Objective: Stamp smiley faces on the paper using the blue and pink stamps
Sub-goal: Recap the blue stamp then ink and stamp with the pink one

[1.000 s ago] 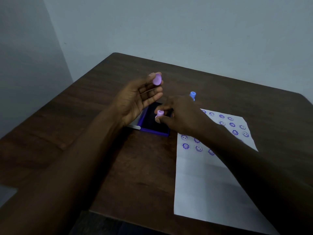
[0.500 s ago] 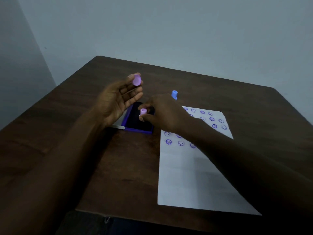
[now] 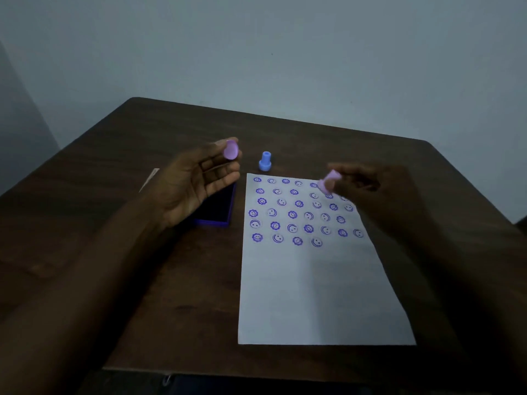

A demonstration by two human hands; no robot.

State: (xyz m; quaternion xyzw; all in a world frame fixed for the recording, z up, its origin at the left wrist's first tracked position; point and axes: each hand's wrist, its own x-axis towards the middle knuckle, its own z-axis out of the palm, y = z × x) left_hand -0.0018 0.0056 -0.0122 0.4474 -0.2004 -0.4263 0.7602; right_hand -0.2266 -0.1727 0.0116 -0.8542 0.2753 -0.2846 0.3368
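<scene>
A white paper [image 3: 319, 292] lies on the dark wooden table [image 3: 176, 280], its upper part filled with several rows of purple smiley prints. My right hand [image 3: 368, 189] hovers over the paper's upper right and pinches the pink stamp [image 3: 328, 183], tilted. My left hand [image 3: 196, 183] is raised above the purple ink pad [image 3: 218, 208], palm turned right, with the pink stamp cap [image 3: 230, 149] held at the fingertips. The blue stamp [image 3: 265, 161] stands upright on the table just beyond the paper's top edge.
The ink pad's pale lid [image 3: 149, 178] shows partly behind my left wrist. Grey walls [image 3: 256, 52] rise close behind the table's far edge. The near table edge [image 3: 256, 372] runs just below the paper.
My right hand has lifted the pink stamp off the ink pad and carried it right, over the paper. The left hand still holds the cap above the pad. The camera view shifted.
</scene>
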